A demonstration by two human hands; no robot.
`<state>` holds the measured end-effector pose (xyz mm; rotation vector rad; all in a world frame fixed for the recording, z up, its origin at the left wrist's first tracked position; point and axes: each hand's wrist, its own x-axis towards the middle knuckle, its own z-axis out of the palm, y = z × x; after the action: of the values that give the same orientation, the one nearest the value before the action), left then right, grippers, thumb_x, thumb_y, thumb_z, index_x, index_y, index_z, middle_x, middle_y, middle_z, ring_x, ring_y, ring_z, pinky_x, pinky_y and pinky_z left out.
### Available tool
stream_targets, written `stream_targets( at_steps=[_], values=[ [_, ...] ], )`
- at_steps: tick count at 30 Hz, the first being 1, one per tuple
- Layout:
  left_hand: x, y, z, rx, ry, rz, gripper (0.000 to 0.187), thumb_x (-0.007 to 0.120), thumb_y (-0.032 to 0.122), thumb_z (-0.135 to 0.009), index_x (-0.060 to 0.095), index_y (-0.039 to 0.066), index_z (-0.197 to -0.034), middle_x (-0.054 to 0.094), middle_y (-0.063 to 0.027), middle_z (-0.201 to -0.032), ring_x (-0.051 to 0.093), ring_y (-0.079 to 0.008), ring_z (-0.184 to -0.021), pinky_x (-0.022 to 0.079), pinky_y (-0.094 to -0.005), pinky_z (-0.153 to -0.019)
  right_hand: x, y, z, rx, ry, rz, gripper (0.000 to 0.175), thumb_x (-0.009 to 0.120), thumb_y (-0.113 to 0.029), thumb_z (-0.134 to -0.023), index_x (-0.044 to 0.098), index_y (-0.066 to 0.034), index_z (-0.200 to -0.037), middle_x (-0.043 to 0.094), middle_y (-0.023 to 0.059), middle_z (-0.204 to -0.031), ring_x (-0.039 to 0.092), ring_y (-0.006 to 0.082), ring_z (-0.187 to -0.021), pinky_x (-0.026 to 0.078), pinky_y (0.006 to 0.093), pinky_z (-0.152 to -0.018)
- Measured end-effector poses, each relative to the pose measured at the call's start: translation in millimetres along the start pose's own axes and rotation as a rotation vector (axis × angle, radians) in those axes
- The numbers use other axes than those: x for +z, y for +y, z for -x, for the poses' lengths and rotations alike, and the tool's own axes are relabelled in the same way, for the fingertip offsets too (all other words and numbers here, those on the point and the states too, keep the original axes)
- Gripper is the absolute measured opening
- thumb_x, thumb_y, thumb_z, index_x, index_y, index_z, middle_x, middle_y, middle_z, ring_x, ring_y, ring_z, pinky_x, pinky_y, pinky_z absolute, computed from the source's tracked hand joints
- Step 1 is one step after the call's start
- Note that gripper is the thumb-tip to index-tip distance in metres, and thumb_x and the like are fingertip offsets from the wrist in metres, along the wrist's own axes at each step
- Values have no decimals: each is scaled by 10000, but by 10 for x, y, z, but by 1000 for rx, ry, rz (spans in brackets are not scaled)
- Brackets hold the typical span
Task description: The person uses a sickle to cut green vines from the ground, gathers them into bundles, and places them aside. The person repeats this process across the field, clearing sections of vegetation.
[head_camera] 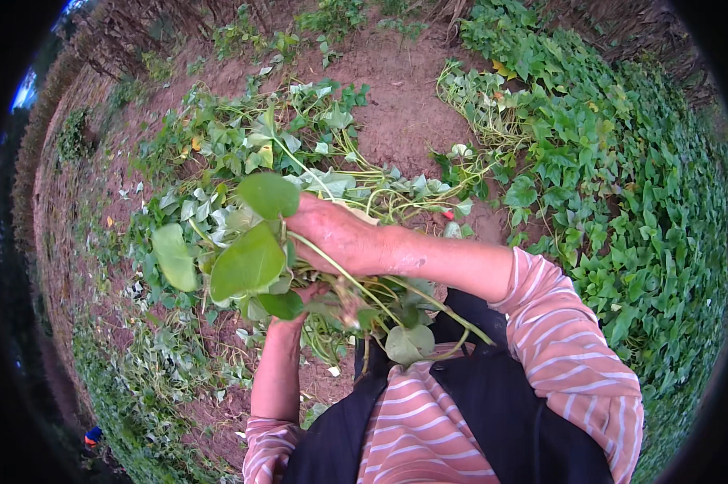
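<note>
A leafy bundle of vines, which look like sweet potato vines, is held up in front of my chest. My right hand reaches across from the right and grips the stems from above, its fingers mostly behind the leaves. Lower down, my left hand closes around the same bundle from below; leaves cover most of it. Long stems trail from the bundle toward my striped shirt, and one loose leaf hangs at its lower end.
Heaped vines lie on reddish soil just beyond my hands. A dense bed of growing vines fills the right side. Dry stalks stand at the far left. A small blue and orange thing shows at lower left.
</note>
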<state>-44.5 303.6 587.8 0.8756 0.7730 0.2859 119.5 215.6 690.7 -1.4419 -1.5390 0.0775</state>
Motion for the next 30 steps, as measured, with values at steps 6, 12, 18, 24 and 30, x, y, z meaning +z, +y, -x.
stream_targets(
  at_steps=[6,12,18,24,30],
  values=[
    [-1270,1100,310,502,305,40,449,674,212,-721,515,41,-1105,566,-101,-1032,566,-228,-898,499,-372,-797,-776,394,948,648,-364,374,584,636,-209,-785,366,-28,-1271,390,175,-1221,383,328,-1160,327,416,-991],
    [-2593,2521,2284,1072,553,47,372,575,27,-607,579,-72,-965,625,-164,-934,595,-298,-899,481,-439,-855,-993,612,1752,951,-481,483,844,721,-243,-711,224,-86,-1375,309,188,-1326,314,352,-1239,316,433,-1005],
    [-3031,2887,4399,1096,1136,-233,359,575,46,-626,582,-67,-967,623,-154,-934,592,-285,-891,478,-425,-843,170,790,1211,779,-614,276,1078,783,-293,-644,49,-199,-1428,153,196,-1424,203,368,-1311,255,512,-1026],
    [-3033,2880,5628,979,1545,-429,346,574,64,-646,586,-62,-968,621,-144,-934,589,-273,-882,475,-411,-831,1125,646,685,555,-719,90,1152,815,-269,-604,12,-226,-1428,100,179,-1446,148,356,-1338,226,529,-1035],
    [-2840,2859,6346,875,1767,-548,335,574,82,-666,589,-57,-970,618,-134,-933,586,-260,-874,473,-397,-819,1774,154,329,522,-826,-55,1289,835,-277,-571,-146,-270,-1407,-62,196,-1472,-18,333,-1373,116,555,-1059]
  ],
)
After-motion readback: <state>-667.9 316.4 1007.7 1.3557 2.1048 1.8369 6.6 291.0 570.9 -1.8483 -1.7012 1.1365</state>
